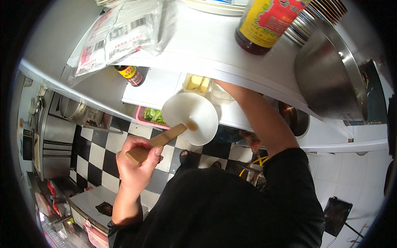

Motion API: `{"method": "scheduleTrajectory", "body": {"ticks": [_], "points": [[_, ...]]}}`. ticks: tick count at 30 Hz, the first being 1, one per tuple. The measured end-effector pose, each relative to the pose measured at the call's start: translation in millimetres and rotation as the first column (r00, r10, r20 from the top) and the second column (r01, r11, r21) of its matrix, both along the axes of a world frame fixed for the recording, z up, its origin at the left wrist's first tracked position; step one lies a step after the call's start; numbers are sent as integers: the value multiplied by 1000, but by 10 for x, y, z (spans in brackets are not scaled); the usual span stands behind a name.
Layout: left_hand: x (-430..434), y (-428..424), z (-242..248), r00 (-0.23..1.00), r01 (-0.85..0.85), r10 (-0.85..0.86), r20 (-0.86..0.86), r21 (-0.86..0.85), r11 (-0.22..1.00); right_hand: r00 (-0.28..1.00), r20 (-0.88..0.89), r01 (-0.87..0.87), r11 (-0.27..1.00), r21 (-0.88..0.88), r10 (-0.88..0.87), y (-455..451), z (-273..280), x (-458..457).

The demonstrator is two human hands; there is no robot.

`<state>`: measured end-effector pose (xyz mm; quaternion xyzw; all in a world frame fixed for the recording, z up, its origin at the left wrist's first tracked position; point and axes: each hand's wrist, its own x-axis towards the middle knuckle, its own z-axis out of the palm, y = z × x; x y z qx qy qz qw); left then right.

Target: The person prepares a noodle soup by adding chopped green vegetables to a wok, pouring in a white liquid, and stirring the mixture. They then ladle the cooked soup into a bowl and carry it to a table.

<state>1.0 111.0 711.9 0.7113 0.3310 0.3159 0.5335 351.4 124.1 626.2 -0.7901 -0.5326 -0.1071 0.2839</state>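
My left hand (136, 164) grips a flat wooden handle (164, 141). Its far end overlaps the near edge of a white bowl (201, 105) with a little brown liquid inside. Whether the wood clamps the bowl or only lies over its rim, I cannot tell. My right forearm (263, 114) reaches under the white shelf, and the hand itself is hidden by the shelf edge. Close to that arm are a tub of yellow seasoning (195, 83) with a spoon in it and a translucent container (220, 93).
A sauce bottle (133, 76) stands on the lower counter. Above, the shelf (198, 40) holds plastic-wrapped packs (121, 37), a large bottle (266, 28), stacked plates (294, 34) and a steel basin (325, 74). A pink basket of greens (153, 116) sits below the counter.
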Motion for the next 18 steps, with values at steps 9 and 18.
{"method": "scheduleTrajectory", "body": {"ticks": [9,18], "points": [[29,9,-62,1000,-12,12,10,31,999,990,78,-111,993,-42,114,-252,210,-126],[8,10,-98,999,32,-30,-20,84,996,979,-105,-178,984,-16,175,-240,-17,-159]]}}
